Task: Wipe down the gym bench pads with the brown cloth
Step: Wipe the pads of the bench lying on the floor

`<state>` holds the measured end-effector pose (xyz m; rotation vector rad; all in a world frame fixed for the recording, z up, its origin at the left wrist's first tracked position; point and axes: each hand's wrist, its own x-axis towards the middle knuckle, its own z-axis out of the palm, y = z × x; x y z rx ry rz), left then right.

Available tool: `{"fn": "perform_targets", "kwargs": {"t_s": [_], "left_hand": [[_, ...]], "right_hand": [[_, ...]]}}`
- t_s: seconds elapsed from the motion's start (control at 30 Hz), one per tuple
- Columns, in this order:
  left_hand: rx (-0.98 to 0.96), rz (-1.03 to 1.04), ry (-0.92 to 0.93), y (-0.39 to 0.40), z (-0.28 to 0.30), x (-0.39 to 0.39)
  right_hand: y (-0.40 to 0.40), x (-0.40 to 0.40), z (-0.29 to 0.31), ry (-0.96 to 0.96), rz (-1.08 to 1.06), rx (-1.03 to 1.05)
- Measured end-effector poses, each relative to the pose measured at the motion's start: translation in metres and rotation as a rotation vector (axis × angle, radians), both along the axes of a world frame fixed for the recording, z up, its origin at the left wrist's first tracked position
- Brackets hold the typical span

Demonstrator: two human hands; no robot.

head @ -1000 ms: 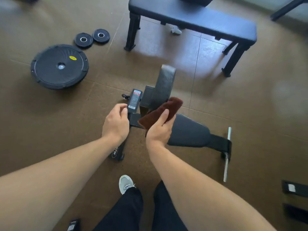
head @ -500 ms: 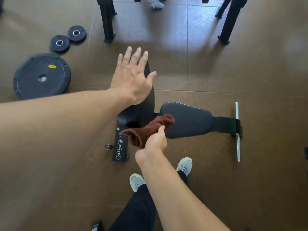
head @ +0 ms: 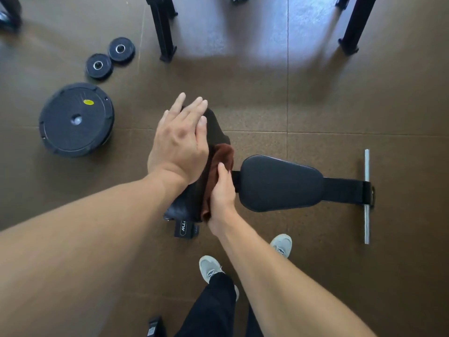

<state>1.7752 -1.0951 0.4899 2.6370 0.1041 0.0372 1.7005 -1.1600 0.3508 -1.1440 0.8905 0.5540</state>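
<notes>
We are laying our left hand (head: 178,144) flat, fingers (head: 192,109) straight and slightly spread, on the raised back pad (head: 215,128), where half a second ago it was hovering above. Our right hand (head: 222,190) is gripping the brown cloth (head: 220,156) against that pad's face. With the pad braced, wiping is beginning; the seat pad (head: 279,182) is waiting.

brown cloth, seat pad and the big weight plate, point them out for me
brown cloth (head: 222,154), head view, upper fold above the right thumb
seat pad (head: 279,183), head view, middle of its top
big weight plate (head: 76,119), head view, centre hub
</notes>
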Motion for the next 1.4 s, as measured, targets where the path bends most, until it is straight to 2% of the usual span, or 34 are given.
{"fn": "perform_targets", "kwargs": {"t_s": [0.07, 0.13, 0.2, 0.27, 0.37, 0.43, 0.57, 0.67, 0.77, 0.9, 1.03, 1.13, 1.17, 1.23, 1.3, 1.4], "left_hand": [[-0.102, 0.077, -0.025, 0.000, 0.002, 0.001], [-0.144, 0.121, -0.031, 0.000, 0.003, 0.003], [-0.118, 0.127, -0.031, -0.001, 0.001, 0.004], [-0.058, 0.124, -0.048, 0.001, -0.002, 0.005], [0.068, 0.110, -0.028, 0.002, -0.005, 0.005], [0.139, 0.090, -0.014, 0.000, -0.005, 0.005], [0.190, 0.052, -0.031, -0.005, -0.001, 0.004], [0.168, 0.074, -0.024, -0.004, 0.003, 0.003], [0.172, 0.084, -0.018, -0.005, 0.004, 0.002], [0.200, 0.042, -0.033, -0.003, -0.001, 0.004], [0.317, -0.061, 0.078, -0.003, -0.002, 0.010], [0.406, -0.167, 0.169, -0.003, 0.002, 0.017], [0.409, -0.189, 0.180, -0.003, 0.004, 0.020], [0.426, -0.196, 0.229, -0.003, 0.009, 0.034], [0.432, -0.192, 0.388, -0.004, 0.010, 0.063], [0.383, -0.229, 0.594, -0.005, 0.003, 0.096]], "right_hand": [[-0.005, -0.003, 0.056, -0.211, 0.055, 0.037], [-0.013, 0.012, 0.066, -0.353, 0.128, -0.013], [-0.020, 0.039, 0.050, -0.328, 0.161, -0.058], [-0.024, 0.057, 0.019, -0.192, 0.196, -0.103], [-0.018, 0.042, -0.048, -0.008, 0.146, -0.108], [-0.014, 0.016, -0.061, 0.034, 0.066, -0.055], [-0.008, -0.023, 0.004, -0.064, 0.011, 0.021], [-0.007, -0.020, 0.054, -0.283, 0.031, 0.067], [-0.010, 0.025, 0.041, -0.425, 0.070, 0.024], [-0.011, 0.070, -0.019, -0.282, 0.058, -0.127], [-0.016, 0.018, -0.064, -0.152, 0.091, -0.156], [-0.023, -0.019, -0.028, 0.134, 0.037, -0.036], [-0.024, -0.024, -0.020, 0.162, 0.044, -0.002], [-0.024, -0.017, -0.001, 0.064, 0.077, 0.019], [-0.023, 0.009, 0.017, -0.114, 0.091, 0.003], [-0.026, 0.072, 0.007, -0.313, 0.176, -0.071]]}}
